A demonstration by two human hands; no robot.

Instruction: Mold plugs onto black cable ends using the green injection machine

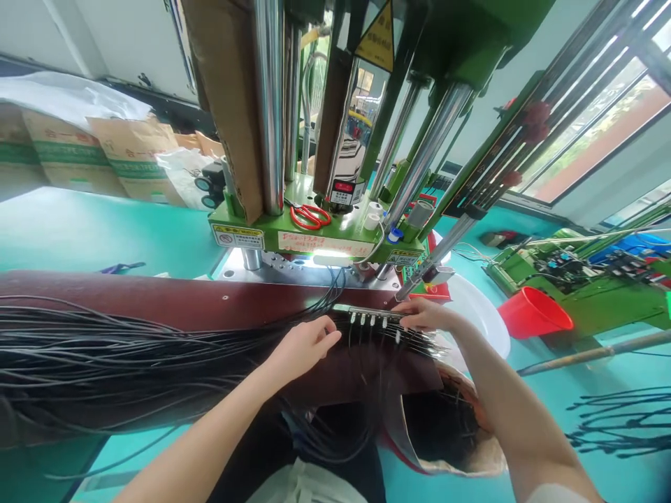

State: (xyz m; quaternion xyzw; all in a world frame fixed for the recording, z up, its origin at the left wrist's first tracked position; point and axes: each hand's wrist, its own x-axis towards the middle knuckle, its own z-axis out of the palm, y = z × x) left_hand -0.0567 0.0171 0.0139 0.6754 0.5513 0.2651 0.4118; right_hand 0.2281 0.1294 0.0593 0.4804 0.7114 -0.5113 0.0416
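My left hand [304, 344] rests on a thick bundle of black cables [120, 360] lying across a dark red bench top [172, 300], its fingers curled and pinched on cable ends beside a metal mould bar [367, 313]. My right hand [426, 314] is at the bar's right end, fingers closed on it or on the cables there. Several cable ends with small white plugs [373, 321] sit in a row in the bar. More black cables run up from the bar into the green press [314, 237].
Red-handled scissors [310, 215] lie on the press base. Chrome columns [270, 105] rise above. A red plastic bucket [532, 313] and a white basin [485, 314] stand to the right. Cardboard boxes [78, 154] line the left wall. Loose cables [618, 423] lie on the green floor.
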